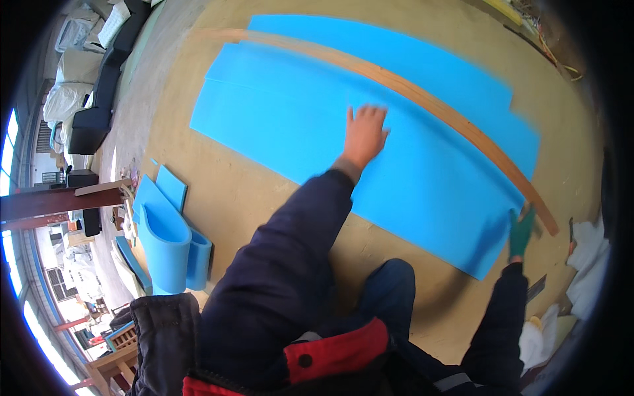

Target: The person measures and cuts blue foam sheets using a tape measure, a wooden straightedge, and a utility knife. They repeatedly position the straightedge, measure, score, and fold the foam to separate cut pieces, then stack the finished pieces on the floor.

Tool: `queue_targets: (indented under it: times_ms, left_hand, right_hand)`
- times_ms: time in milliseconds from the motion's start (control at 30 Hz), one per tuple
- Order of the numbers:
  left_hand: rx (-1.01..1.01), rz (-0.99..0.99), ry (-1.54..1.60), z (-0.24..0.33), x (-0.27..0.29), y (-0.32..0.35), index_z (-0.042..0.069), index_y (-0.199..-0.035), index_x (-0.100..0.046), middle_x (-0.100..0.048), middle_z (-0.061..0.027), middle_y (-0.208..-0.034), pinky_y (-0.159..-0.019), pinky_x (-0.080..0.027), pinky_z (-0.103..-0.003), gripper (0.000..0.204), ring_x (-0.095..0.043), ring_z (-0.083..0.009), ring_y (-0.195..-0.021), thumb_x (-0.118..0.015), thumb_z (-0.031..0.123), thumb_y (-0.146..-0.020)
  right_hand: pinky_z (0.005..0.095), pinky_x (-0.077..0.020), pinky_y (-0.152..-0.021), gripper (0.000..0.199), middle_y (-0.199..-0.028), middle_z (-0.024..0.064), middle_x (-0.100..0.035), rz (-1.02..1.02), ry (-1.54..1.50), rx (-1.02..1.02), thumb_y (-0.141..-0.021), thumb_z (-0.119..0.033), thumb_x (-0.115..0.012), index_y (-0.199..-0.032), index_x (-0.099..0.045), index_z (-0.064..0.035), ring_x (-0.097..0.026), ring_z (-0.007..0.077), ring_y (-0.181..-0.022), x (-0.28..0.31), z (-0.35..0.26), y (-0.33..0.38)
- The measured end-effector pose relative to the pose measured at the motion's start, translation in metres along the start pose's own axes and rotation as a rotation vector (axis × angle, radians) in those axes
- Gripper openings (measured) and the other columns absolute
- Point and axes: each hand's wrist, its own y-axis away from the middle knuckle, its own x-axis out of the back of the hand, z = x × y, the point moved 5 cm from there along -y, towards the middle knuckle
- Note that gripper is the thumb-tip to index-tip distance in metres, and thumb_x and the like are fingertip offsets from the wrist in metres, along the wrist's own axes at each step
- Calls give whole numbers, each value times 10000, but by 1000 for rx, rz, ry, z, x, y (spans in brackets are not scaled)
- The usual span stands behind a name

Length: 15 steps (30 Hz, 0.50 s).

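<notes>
A large blue foam sheet [284,112] lies flat on a tan table [231,191]. A long thin wooden strip [422,99] runs across the sheet from upper left to lower right. My left hand [363,135], bare and with fingers spread, presses flat on the sheet just below the strip. My right hand [522,230], in a green glove, is at the lower right end of the strip and seems to grip it there; the hand is blurred.
Blue foam offcuts [165,237] are stacked at the table's left edge. White scraps [588,257] lie at the right. Dark sofas and white bags [92,79] stand beyond the table at upper left. Wooden furniture [112,360] stands at lower left.
</notes>
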Motion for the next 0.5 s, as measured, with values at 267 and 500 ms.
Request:
queue_targets:
  times_ms: [267,500]
  left_hand:
    - [108,-391,-47,4,-76,255,241,-1576,-470,-319,-135,-1703,-1208,-260,-766,1021,-261,-453,-1582,-976,319,-692]
    - [90,-173,8,3,-80,225,166,-1270,-649,-532,-150,-1463,-1147,-360,-702,447,-442,-450,-1414,-820,231,-863]
  right_hand:
    - [366,-573,-797,353,-996,33,-702,-742,-1016,-720,-1050,-352,-713,-1238,-697,-53,-661,157,-895,-109,-62,305]
    - [406,-564,-857,393,-1154,78,-709,-925,-801,-309,-1068,-387,-694,-1299,-689,-69,-681,244,-976,-64,-129,308]
